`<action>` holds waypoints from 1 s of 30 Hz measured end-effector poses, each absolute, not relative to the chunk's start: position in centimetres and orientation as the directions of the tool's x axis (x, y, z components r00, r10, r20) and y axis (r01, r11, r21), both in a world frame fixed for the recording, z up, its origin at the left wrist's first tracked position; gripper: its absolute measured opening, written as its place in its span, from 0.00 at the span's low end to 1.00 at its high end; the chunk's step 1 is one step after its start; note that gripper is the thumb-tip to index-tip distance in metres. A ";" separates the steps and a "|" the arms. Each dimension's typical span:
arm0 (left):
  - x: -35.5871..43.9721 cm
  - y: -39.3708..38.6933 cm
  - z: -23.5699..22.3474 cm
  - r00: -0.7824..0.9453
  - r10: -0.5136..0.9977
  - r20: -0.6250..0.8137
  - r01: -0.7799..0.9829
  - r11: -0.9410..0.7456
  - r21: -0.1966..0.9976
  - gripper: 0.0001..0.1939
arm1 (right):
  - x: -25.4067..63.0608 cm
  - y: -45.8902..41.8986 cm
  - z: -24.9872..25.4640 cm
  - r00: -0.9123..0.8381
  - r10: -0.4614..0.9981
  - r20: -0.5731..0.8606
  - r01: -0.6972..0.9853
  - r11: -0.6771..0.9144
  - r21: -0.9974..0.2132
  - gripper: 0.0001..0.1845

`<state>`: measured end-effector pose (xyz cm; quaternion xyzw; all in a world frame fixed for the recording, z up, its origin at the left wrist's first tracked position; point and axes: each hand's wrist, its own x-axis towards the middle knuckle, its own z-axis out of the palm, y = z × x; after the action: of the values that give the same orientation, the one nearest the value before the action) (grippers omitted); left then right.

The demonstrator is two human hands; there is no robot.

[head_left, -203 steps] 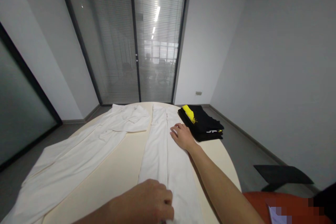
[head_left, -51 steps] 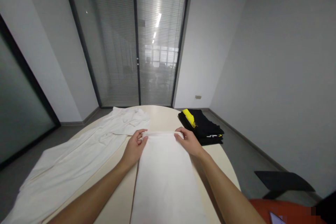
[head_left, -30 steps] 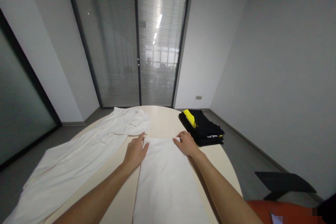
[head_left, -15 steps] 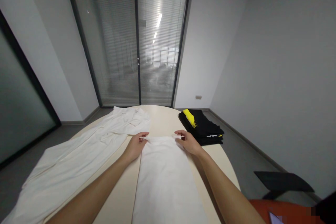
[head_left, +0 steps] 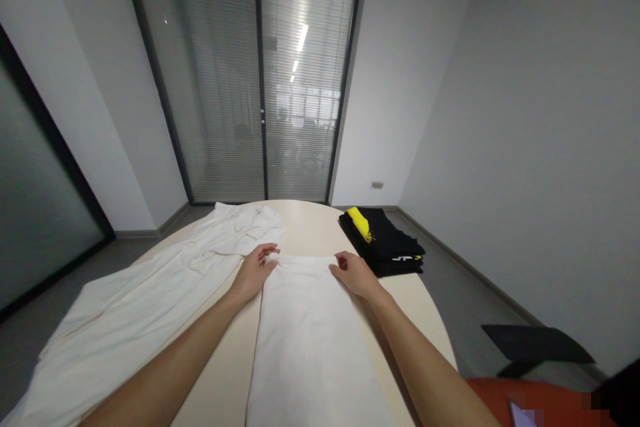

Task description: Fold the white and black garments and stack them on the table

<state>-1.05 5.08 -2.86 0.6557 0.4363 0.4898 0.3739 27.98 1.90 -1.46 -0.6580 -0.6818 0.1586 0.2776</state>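
A long white folded cloth garment lies down the middle of the table, its far edge running straight between my hands. At its far left corner, my left hand is closed with thumb and fingertips on the fabric. My right hand pinches the far right corner in the same way. The exact kind of garment cannot be made out. Another white cloth garment is spread, wrinkled, to the left of my left arm.
A stack of folded black clothes with a yellow print sits at the table's right edge. The round pale table reaches toward a glass partition with blinds. A red chair seat with a black armrest stands at right.
My left hand has shifted slightly left and away from me with its corner. The far edge now looks straighter and flatter. My right hand has barely moved.
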 end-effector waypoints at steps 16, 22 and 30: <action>1.5 -0.4 -2.4 0.452 0.804 0.387 0.717 -0.585 0.378 0.24 | 23.1 -1.9 -0.5 -0.397 0.917 0.038 0.829 0.376 -0.414 0.36; 1.0 -1.0 -0.5 0.467 0.777 0.422 0.643 -0.626 0.441 0.21 | 24.9 0.3 -0.9 -0.288 0.957 0.021 0.886 0.275 -0.372 0.37; 0.1 -5.8 1.5 0.873 0.462 0.156 0.350 -0.815 0.461 0.38 | 26.8 1.7 -1.7 -0.208 0.976 0.056 0.914 0.215 -0.343 0.36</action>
<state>0.13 -5.78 1.46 0.9436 0.2152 0.1314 0.2145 26.85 1.67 -1.66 -0.6153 -0.7682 0.1182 0.1314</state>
